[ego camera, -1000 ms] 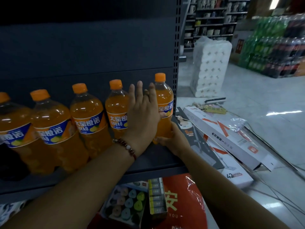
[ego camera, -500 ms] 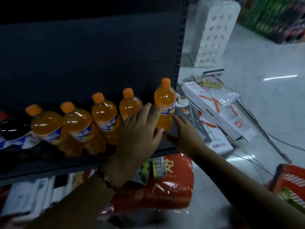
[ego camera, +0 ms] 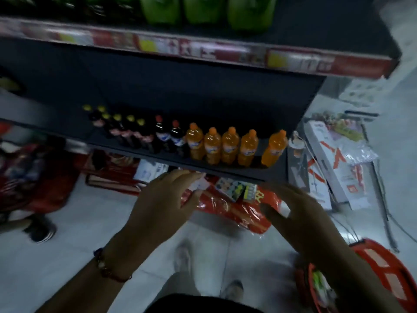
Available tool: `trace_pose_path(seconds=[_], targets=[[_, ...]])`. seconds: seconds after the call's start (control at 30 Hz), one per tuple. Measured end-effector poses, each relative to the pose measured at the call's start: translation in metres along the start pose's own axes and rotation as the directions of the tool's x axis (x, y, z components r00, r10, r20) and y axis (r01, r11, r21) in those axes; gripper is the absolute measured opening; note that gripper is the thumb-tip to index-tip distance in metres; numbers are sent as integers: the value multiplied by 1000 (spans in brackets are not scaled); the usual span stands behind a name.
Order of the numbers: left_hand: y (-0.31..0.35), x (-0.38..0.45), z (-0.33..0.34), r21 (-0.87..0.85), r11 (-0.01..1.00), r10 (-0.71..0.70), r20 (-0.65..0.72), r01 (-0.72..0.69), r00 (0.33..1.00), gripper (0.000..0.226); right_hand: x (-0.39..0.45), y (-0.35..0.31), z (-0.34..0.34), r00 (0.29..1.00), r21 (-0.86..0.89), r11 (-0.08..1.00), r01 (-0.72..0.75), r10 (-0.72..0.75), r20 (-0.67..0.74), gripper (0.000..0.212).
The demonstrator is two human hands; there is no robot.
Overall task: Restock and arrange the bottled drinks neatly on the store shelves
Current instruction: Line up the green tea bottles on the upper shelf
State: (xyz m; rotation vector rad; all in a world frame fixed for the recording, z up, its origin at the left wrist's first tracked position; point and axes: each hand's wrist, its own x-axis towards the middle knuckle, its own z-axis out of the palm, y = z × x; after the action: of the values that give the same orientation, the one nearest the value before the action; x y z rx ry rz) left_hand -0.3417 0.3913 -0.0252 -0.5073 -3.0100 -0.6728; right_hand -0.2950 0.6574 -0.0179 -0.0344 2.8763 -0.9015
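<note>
Several orange soda bottles [ego camera: 222,146] stand in a row on the dark lower shelf [ego camera: 228,170]. The rightmost orange bottle [ego camera: 274,147] stands a gap apart from the others. Left of them are two dark cola bottles [ego camera: 168,136] and several dark bottles with yellow caps [ego camera: 121,129]. My left hand [ego camera: 164,204] and my right hand [ego camera: 293,208] hover in front of and below the shelf edge, fingers spread, holding nothing. Green bottles [ego camera: 205,10] sit on the upper shelf.
A red plastic-wrapped pack [ego camera: 232,208] and small boxes [ego camera: 232,188] lie on the floor under the shelf. White cartons [ego camera: 331,161] lean at the right. A red basket [ego camera: 383,269] sits at bottom right, red goods [ego camera: 29,177] at left. My shoes [ego camera: 232,290] are on the white floor.
Both hands have let go of the rightmost orange bottle and pulled back from the shelf. The view has drawn back and up, now showing the whole shelf and floor.
</note>
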Motion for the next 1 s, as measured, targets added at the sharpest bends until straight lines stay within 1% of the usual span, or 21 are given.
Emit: trace_pose_path(seconds=[0.03,0.1,0.2,0.3,0.37,0.43,0.5,0.57,0.63,0.7,0.87,0.93,1.0], targets=[[-7,-10,-16,28,1000,-3,-11,3,1000,41,-3,-14,1,1000,-12,1000,29,-29,8,49],[-29,-28,-39,75,996,-53,-49,57,997,43,-1,-41,8,995,-60,994,94,-92,22,54],[-74,-51,-69,101,982,-141,-164,159,976,47,13,-92,23,983,-116,977,180,-175,52,61],[-129,-69,-110,145,957,-204,-274,250,940,56,33,-151,43,959,-106,955,278,-269,86,64],[-166,-77,-143,185,947,-195,-322,263,926,60,49,-197,52,939,-65,938,340,-336,76,61],[-208,-85,-182,212,940,-176,-368,267,913,57,69,-250,61,919,-60,917,395,-394,20,59],[-246,-85,-221,242,936,-153,-372,255,916,59,89,-304,62,914,-73,912,403,-406,-23,60],[-283,-78,-266,299,928,-100,-378,224,920,63,110,-361,60,902,-97,904,417,-425,-81,62],[-318,-62,-313,339,918,-58,-401,207,914,65,131,-416,57,862,-128,877,463,-479,-165,64],[-346,-40,-354,365,911,-20,-425,191,905,65,152,-466,52,822,-175,850,496,-525,-221,65],[-407,24,-427,381,916,66,-447,123,892,67,222,-567,34,766,-275,799,535,-596,-239,64],[-436,53,-446,352,927,57,-469,127,881,69,256,-598,29,760,-309,787,534,-607,-233,63],[-462,81,-456,302,943,14,-461,142,887,71,291,-622,26,772,-328,783,528,-604,-198,62]])
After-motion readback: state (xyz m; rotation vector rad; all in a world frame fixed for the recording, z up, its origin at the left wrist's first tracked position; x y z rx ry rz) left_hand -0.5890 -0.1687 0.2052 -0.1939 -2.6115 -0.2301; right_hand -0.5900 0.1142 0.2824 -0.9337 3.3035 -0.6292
